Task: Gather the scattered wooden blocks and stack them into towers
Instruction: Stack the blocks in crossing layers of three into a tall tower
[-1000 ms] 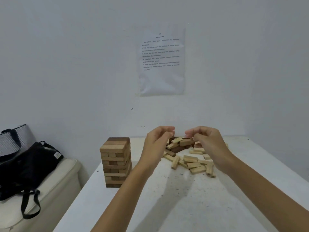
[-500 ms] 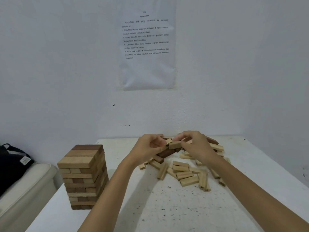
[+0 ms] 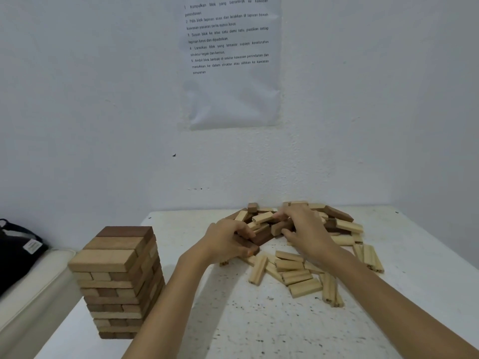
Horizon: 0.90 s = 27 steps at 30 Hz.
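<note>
- Wooden blocks (image 3: 300,279) lie scattered in a loose pile on the far right part of the table (image 3: 259,330), whose top is white and speckled with dark flecks. Most are pale and a few are dark brown. The near ones lie flat on the table. The far ones are heaped across one another close to the wall (image 3: 90,112).
- The tower (image 3: 116,278) stands upright at the near left edge of the table, well apart from the pile. Its layers cross one another and mix pale and dark wood. The top layer runs from a pale block on the near side to a dark one on the far side.
- The left hand (image 3: 225,242) is at the near left edge of the pile, back upward. Its fingers are curled round a dark block (image 3: 250,246), which sits low at the table. Whether it is lifted cannot be told.
- The right hand (image 3: 304,229) reaches over the middle of the pile, palm down. Its bent fingers and thumb pinch a brown block (image 3: 280,227) that lies among the heaped ones.
- The two hands are near each other and do not touch.
- A printed sheet (image 3: 230,73) hangs on the wall above the pile.
- A black bag (image 3: 18,252) lies on a pale cushion (image 3: 33,291) to the left of the table, beyond the tower.
</note>
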Tool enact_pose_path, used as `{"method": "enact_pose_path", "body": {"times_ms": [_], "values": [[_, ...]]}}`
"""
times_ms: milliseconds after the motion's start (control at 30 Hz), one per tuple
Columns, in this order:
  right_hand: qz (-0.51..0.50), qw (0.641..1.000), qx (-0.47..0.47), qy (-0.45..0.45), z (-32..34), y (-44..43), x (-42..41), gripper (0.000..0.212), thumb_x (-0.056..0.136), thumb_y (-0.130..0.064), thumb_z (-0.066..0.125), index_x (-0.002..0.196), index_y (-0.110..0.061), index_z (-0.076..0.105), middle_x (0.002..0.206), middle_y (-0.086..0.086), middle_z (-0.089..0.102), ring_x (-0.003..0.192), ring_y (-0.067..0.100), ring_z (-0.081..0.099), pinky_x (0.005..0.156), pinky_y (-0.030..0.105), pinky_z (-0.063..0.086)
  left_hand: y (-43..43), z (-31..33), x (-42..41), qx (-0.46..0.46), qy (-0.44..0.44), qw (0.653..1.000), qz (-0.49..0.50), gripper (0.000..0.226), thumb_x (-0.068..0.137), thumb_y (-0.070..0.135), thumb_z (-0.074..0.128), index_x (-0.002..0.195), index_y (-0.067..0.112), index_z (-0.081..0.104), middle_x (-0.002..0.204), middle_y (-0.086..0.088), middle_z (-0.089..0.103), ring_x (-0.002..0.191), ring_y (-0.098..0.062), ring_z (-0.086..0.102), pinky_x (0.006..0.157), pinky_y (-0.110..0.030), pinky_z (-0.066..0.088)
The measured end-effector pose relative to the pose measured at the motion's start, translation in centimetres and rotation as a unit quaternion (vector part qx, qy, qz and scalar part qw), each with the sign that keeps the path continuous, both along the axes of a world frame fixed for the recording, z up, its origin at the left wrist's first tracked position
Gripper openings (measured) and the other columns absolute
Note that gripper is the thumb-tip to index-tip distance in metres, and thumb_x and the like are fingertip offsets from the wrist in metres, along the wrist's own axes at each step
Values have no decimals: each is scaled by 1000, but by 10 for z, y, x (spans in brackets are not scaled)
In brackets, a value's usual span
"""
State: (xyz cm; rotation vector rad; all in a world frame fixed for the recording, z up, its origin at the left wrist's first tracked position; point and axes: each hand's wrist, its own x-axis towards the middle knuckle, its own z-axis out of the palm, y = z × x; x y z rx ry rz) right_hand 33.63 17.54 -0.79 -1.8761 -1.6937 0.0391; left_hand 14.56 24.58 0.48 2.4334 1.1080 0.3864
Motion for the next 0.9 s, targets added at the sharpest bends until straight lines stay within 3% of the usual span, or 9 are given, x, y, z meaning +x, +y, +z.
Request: {"method": "enact_pose_path", "body": {"times_ms": [200, 333, 400, 500, 567, 700, 833, 900], "values": [[10, 998, -41, -40, -1, -2, 4, 25, 88, -16, 67, 108, -30, 66, 110, -8, 55, 114, 14, 43, 93, 30, 24, -2, -6, 2, 34, -6, 999, -22, 27, 81, 34, 73, 106, 29, 64, 97, 13, 62, 111, -11, 38, 90, -28, 21], [56, 995, -53, 71, 6, -4, 6, 19, 88, -12, 67, 97, -29, 66, 100, -8, 58, 105, 16, 51, 90, 26, 40, -5, -6, 3, 42, -30, 998, -40, 21, 80, 34, 74, 99, 24, 71, 84, 15, 59, 96, -11, 53, 91, -28, 39], [72, 987, -37, 138, 18, -8, 9, 20, 88, -7, 67, 96, -25, 64, 97, -8, 60, 95, 12, 58, 78, 13, 44, -6, -5, 3, 44, -40, 997, -44, 16, 82, 30, 73, 96, 22, 73, 85, 10, 61, 89, -12, 58, 85, -29, 47], [75, 982, -34, 171, 34, -16, 16, 17, 91, -6, 63, 101, -19, 64, 91, -7, 61, 81, 6, 58, 64, 8, 45, -6, -6, 2, 23, -37, 997, -59, 24, 76, 28, 79, 98, 20, 70, 89, 12, 61, 88, -9, 59, 85, -30, 51], [72, 979, -39, 185, 39, -18, 23, 16, 92, -8, 62, 103, -20, 63, 91, -6, 61, 81, 10, 59, 63, 13, 48, -4, -8, 2, 10, -45, 997, -62, 26, 74, 27, 81, 97, 21, 70, 88, 12, 64, 86, -9, 61, 86, -32, 52], [69, 965, -42, 251, 42, -20, 34, 16, 96, -5, 55, 105, -18, 58, 95, 4, 67, 88, 19, 66, 81, 41, 54, -4, -12, 3, -4, -74, 996, -54, 24, 74, 24, 81, 96, 20, 71, 88, 2, 70, 83, -12, 64, 84, -36, 53], [51, 960, -42, 272, 37, -18, 38, 27, 101, -1, 37, 116, -20, 50, 93, 4, 63, 84, 17, 61, 73, 38, 48, -12, -6, 7, 61, -124, 990, -22, 17, 85, 28, 70, 101, 20, 70, 85, 8, 64, 72, -6, 60, 68, -19, 52], [43, 957, -47, 285, 33, -14, 37, 31, 102, -3, 33, 119, -23, 49, 95, 3, 60, 81, 14, 57, 73, 34, 47, -14, 0, 11, 33, -211, 977, -8, 13, 92, 23, 61, 102, 19, 68, 81, 4, 61, 59, -8, 58, 63, -21, 51]]}}
